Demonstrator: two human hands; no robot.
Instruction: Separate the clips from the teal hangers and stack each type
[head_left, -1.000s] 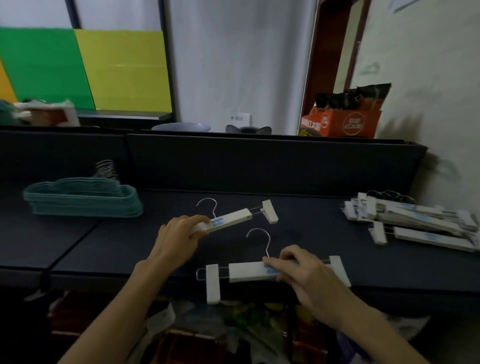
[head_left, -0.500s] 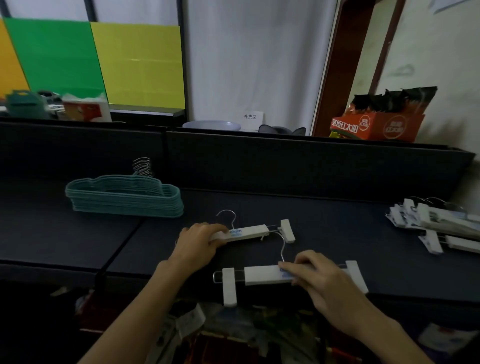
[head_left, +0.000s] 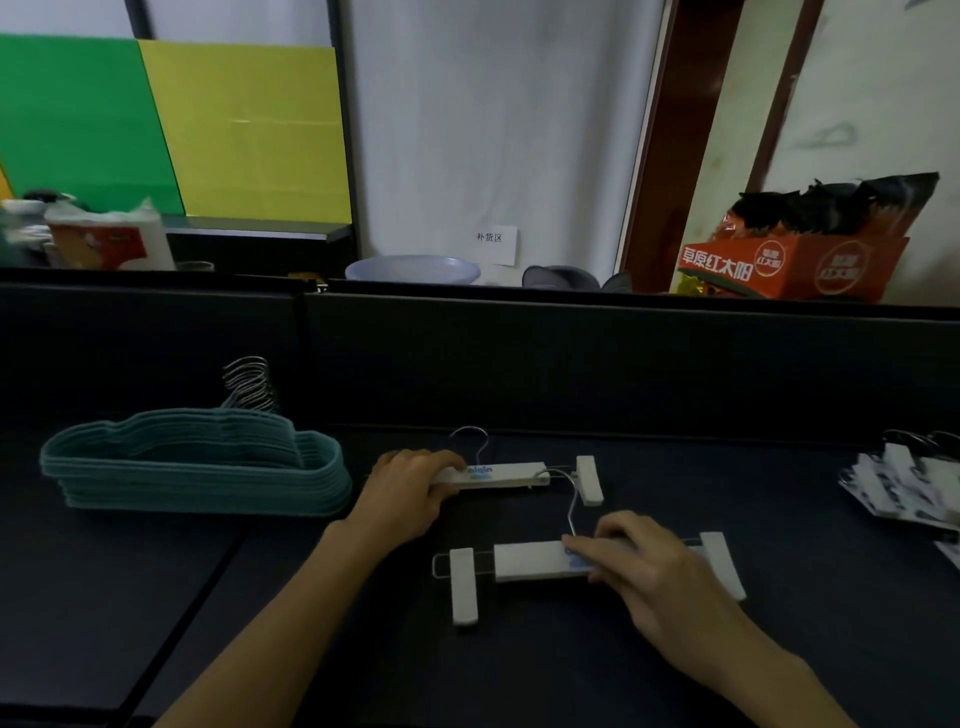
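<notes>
A stack of teal hangers (head_left: 192, 478) lies at the left of the dark table, hooks pointing back. Two white clip hangers lie in the middle. My left hand (head_left: 410, 491) grips the left end of the far clip hanger (head_left: 511, 475), fingers curled over its bar. My right hand (head_left: 639, 566) rests with fairly straight fingers on the bar of the near clip hanger (head_left: 530, 561), covering its right half. The near hanger's wire hook reaches up to the far hanger's right clip (head_left: 589, 479). A white clip (head_left: 463, 584) sits on the near hanger's left wire.
A pile of white clip hangers (head_left: 914, 488) lies at the table's right edge. A dark partition wall (head_left: 571, 358) closes off the back. Behind it stand an orange box (head_left: 795, 265), a pale bowl (head_left: 413, 269) and a packet (head_left: 111, 241).
My left hand has drawn the far clip hanger level and closer to the near one, whose hook now overlaps it. My right hand stays on the near hanger. The view has swung left.
</notes>
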